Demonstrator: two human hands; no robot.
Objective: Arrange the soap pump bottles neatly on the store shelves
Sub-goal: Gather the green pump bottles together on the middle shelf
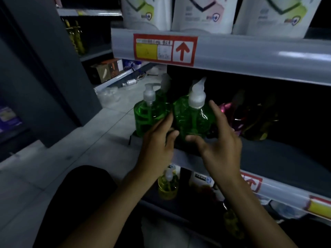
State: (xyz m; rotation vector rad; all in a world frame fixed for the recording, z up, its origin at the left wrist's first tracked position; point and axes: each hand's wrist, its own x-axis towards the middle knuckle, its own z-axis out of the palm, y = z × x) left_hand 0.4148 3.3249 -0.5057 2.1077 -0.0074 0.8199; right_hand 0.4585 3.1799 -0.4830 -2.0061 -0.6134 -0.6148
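Note:
Three green soap pump bottles stand at the left end of the middle shelf [279, 158]. The right-hand green bottle [192, 119] sits between my hands and its white pump looks blurred. My left hand [157, 145] has its fingers in the gap at that bottle's left side and its thumb against the lower front. My right hand [220, 144] cups the bottle's right side, index finger on its shoulder and thumb at its base. The left green bottle [145, 117] stands beside it, and another green bottle [163, 93] stands behind that one.
Dark shiny packets [250, 119] lie further right on the same shelf. White refill pouches [202, 13] fill the shelf above, behind a red price label [164, 49]. A yellow pump bottle [168, 187] stands on the shelf below. Grey floor with clutter [111, 93] lies to the left.

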